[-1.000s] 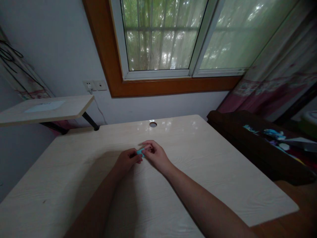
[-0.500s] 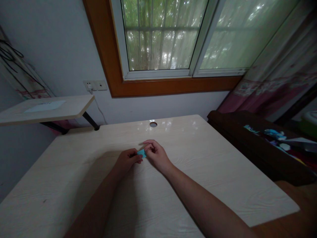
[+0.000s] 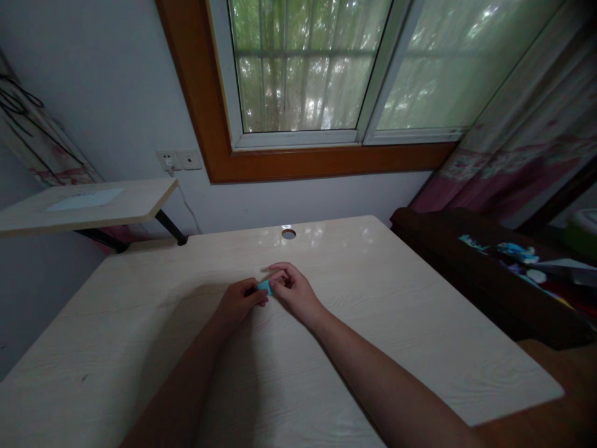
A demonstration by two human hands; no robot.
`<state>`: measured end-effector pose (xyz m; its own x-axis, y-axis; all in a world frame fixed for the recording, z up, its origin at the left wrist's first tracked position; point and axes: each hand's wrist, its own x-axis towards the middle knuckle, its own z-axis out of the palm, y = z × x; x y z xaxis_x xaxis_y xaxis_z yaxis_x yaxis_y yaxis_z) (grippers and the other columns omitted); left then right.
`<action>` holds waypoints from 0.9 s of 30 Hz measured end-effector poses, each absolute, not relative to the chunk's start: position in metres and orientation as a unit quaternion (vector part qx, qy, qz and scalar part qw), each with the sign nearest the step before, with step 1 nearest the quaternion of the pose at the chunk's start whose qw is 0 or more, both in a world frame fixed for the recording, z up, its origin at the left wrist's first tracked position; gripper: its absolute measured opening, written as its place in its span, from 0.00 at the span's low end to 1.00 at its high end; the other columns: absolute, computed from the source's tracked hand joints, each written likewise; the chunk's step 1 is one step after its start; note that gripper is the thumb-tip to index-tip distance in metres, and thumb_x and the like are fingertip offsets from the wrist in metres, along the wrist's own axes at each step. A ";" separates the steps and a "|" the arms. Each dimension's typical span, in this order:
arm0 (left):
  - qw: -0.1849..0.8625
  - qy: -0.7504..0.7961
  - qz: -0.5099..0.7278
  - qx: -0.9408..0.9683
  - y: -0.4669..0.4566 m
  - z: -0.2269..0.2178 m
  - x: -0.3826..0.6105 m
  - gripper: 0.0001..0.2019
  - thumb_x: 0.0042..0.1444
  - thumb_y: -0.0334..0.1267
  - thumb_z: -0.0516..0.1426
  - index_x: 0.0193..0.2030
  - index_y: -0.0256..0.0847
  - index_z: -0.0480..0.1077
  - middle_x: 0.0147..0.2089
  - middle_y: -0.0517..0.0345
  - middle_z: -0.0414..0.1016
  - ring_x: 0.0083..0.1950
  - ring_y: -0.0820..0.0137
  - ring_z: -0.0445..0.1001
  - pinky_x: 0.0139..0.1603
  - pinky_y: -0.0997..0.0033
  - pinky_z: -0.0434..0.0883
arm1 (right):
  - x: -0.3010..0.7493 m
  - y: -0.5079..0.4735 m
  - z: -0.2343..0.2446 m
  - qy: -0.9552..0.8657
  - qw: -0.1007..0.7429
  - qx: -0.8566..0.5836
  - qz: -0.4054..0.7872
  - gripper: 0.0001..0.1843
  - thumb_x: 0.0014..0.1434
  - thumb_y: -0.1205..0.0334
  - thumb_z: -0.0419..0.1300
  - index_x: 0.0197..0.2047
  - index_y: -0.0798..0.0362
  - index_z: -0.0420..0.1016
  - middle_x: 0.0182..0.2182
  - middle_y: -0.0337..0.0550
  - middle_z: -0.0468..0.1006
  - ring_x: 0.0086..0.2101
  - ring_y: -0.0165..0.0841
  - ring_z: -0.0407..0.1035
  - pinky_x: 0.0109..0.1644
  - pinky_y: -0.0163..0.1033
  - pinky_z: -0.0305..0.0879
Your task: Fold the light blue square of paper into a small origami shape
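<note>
Between my two hands, over the middle of the pale wood-grain table [image 3: 401, 311], is a small light-blue flat piece that looks like folded paper [image 3: 265, 287]. My left hand [image 3: 241, 295] pinches its left end, thumb on the near side. Thumb and fingers of my right hand [image 3: 291, 289] close on its right end, while the index finger stretches out above it to the left. Most of the piece's edges are hidden by fingers.
A raised shelf [image 3: 158, 202] on black legs stands at the back left, with a white sheet [image 3: 86, 199] on it. A round cable hole [image 3: 288, 234] lies near the back edge. Dark brown furniture [image 3: 443, 261] with assorted items stands right of the table.
The fingers of my right hand have shifted slightly left and over the blue piece. My left hand keeps its hold almost unmoved.
</note>
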<state>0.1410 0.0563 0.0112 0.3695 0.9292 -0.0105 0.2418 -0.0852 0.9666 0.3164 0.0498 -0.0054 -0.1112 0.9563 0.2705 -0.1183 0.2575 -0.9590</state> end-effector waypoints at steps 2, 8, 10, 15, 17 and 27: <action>0.516 0.440 0.345 0.649 0.056 0.011 0.141 0.10 0.52 0.43 0.60 0.27 0.37 0.73 0.27 0.57 0.76 0.32 0.69 0.74 0.37 0.72 0.67 | 0.316 0.049 -0.005 -0.566 0.553 -0.376 0.482 0.17 0.56 0.63 0.62 0.50 0.50 0.70 0.33 0.40 0.76 0.31 0.30 0.68 0.37 0.36 0.63; 0.515 0.441 0.341 0.651 0.055 0.014 0.142 0.11 0.52 0.43 0.60 0.27 0.37 0.73 0.27 0.57 0.76 0.32 0.69 0.74 0.37 0.72 0.68 | 0.317 0.049 -0.005 -0.567 0.557 -0.371 0.481 0.16 0.57 0.63 0.61 0.50 0.49 0.70 0.33 0.39 0.76 0.31 0.30 0.68 0.37 0.36 0.64; 0.512 0.441 0.340 0.654 0.055 0.014 0.142 0.11 0.52 0.43 0.60 0.27 0.37 0.73 0.28 0.57 0.77 0.32 0.69 0.74 0.37 0.72 0.68 | 0.317 0.049 -0.005 -0.564 0.560 -0.365 0.486 0.16 0.57 0.63 0.62 0.50 0.50 0.70 0.33 0.39 0.76 0.31 0.30 0.68 0.37 0.36 0.63; 0.489 0.433 0.330 0.681 0.056 0.012 0.141 0.12 0.53 0.46 0.60 0.29 0.37 0.73 0.29 0.57 0.77 0.33 0.68 0.75 0.38 0.72 0.68 | 0.317 0.049 -0.005 -0.561 0.558 -0.359 0.495 0.17 0.57 0.62 0.62 0.50 0.50 0.70 0.33 0.40 0.76 0.32 0.30 0.69 0.37 0.37 0.64; 0.481 0.438 0.329 0.685 0.057 0.010 0.141 0.13 0.54 0.46 0.60 0.29 0.37 0.73 0.29 0.57 0.77 0.33 0.68 0.75 0.38 0.72 0.68 | 0.317 0.049 -0.005 -0.564 0.552 -0.361 0.497 0.17 0.57 0.61 0.62 0.50 0.50 0.70 0.33 0.40 0.77 0.31 0.31 0.70 0.37 0.37 0.65; 0.498 0.459 0.343 0.651 0.056 0.010 0.142 0.12 0.53 0.46 0.60 0.29 0.38 0.73 0.28 0.57 0.77 0.32 0.68 0.75 0.37 0.72 0.70 | 0.317 0.048 -0.003 -0.546 0.570 -0.354 0.503 0.15 0.58 0.61 0.62 0.49 0.49 0.72 0.33 0.39 0.77 0.35 0.32 0.71 0.44 0.39 0.65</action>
